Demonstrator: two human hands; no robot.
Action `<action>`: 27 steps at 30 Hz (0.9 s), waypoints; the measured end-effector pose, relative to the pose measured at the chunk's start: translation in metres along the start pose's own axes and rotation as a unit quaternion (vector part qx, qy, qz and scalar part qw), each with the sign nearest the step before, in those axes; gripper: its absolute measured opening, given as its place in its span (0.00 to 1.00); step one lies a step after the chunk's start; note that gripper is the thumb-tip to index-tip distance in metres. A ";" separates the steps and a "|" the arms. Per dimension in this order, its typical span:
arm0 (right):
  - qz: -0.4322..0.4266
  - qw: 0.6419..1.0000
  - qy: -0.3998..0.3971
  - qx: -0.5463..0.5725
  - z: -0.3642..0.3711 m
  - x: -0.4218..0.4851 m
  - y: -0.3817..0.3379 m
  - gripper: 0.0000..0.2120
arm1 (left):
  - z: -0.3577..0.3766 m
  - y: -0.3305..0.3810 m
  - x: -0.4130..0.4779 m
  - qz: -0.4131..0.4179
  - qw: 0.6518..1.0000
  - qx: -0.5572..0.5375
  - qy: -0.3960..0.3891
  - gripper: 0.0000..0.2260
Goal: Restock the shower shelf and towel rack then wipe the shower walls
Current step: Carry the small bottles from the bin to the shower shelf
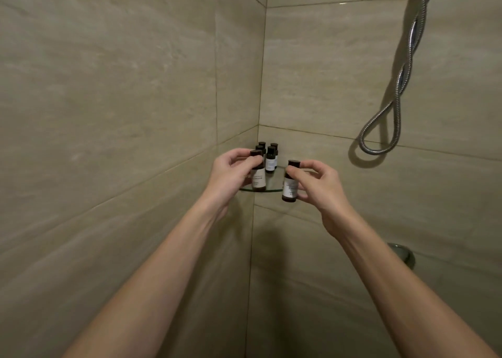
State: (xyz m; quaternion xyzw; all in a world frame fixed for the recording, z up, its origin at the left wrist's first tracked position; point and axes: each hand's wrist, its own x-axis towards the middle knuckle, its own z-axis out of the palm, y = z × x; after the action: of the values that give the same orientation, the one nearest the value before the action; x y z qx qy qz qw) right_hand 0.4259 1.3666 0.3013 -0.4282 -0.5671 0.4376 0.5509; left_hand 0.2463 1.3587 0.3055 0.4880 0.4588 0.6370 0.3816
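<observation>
A small glass corner shelf (273, 188) is fixed where two beige tiled walls meet. Several small dark bottles with white labels (270, 159) stand at its back. My left hand (231, 175) grips one such bottle (258, 178) by its neck, its base at the shelf's front edge. My right hand (323, 189) holds another bottle (290, 186) upright just right of the shelf and slightly below its edge, off the glass.
A metal shower hose (399, 85) loops down the right wall. A round chrome fitting (404, 254) sticks out of the right wall below my right forearm. The tiled walls (135, 113) close in on both sides.
</observation>
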 end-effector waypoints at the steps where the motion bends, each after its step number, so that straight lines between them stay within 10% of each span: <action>1: -0.004 1.000 -0.003 -0.003 0.001 0.010 0.003 0.05 | 0.002 -0.004 0.009 0.002 1.000 -0.001 0.005 0.11; 27: -0.100 0.983 -0.050 -0.148 0.026 0.144 0.081 0.11 | 0.024 -0.089 0.109 0.073 0.970 0.217 0.088 0.12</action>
State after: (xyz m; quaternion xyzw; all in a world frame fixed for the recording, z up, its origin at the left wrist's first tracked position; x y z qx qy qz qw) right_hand 0.3970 1.5258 0.2583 -0.4239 -0.6922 0.3126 0.4935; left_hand 0.2477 1.4913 0.2525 0.5334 0.5808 0.5888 0.1775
